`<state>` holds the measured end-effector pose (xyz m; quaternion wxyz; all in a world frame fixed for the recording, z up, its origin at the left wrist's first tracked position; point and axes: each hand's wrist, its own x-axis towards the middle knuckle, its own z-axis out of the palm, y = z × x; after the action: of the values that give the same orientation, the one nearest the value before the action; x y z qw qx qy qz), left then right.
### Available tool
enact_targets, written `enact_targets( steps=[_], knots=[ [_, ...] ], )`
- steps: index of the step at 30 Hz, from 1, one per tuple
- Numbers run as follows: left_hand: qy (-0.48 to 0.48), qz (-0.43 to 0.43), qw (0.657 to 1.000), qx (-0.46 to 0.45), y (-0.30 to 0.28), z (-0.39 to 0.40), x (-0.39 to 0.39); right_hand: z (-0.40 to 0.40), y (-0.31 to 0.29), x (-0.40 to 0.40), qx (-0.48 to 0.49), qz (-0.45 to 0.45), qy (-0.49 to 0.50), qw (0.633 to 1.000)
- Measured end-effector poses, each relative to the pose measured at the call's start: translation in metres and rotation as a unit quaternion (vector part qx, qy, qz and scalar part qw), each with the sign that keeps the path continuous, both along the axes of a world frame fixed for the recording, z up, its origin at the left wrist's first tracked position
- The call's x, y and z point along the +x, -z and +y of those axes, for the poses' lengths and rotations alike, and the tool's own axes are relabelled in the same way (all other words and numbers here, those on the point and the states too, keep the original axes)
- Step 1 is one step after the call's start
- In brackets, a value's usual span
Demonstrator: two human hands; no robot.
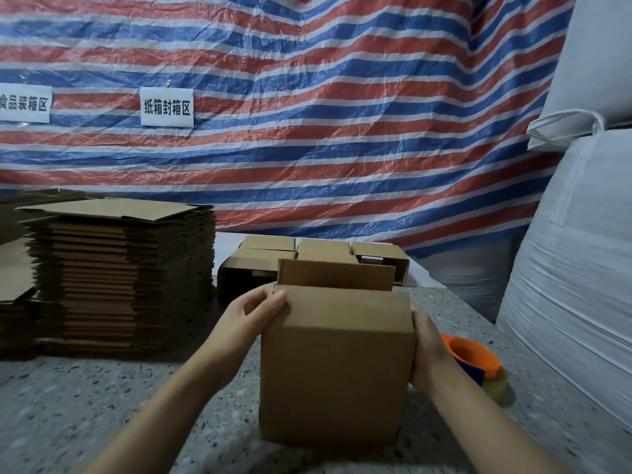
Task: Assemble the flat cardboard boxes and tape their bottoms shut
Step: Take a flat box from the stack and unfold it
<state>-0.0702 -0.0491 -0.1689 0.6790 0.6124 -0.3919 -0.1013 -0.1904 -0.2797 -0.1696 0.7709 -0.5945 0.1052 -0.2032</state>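
A brown cardboard box (335,364) stands opened up on the speckled table (102,405) right in front of me, one flap sticking up at its far side. My left hand (254,314) grips its upper left edge, thumb on the near face. My right hand (427,350) presses against its right side, fingers mostly hidden behind the box. An orange tape dispenser (475,359) lies just right of my right hand. A tall stack of flat boxes (123,275) stands at the left.
Several assembled boxes (307,254) sit behind the held box at the table's far edge. Large white sacks (574,268) crowd the right side. A striped tarp (307,114) hangs behind, with two paper signs on it.
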Motion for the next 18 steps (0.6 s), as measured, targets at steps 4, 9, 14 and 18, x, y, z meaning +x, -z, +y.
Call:
enact_targets(
  steps=[4,9,14,18],
  knots=[
    [-0.021,0.045,0.998,-0.041,0.002,-0.007,-0.003,-0.001,0.004,-0.001,-0.007,-0.017,-0.006,1.000],
    [-0.032,0.084,0.994,-0.060,-0.002,-0.009,-0.006,-0.003,0.001,-0.007,-0.018,-0.033,-0.039,0.999],
    [-0.012,0.097,0.992,-0.079,-0.003,-0.013,-0.006,-0.012,-0.006,-0.016,-0.065,-0.016,-0.099,0.993],
    [0.000,0.125,0.988,-0.091,-0.002,-0.018,-0.009,-0.013,-0.008,-0.014,-0.062,-0.024,-0.114,0.991]
  ],
)
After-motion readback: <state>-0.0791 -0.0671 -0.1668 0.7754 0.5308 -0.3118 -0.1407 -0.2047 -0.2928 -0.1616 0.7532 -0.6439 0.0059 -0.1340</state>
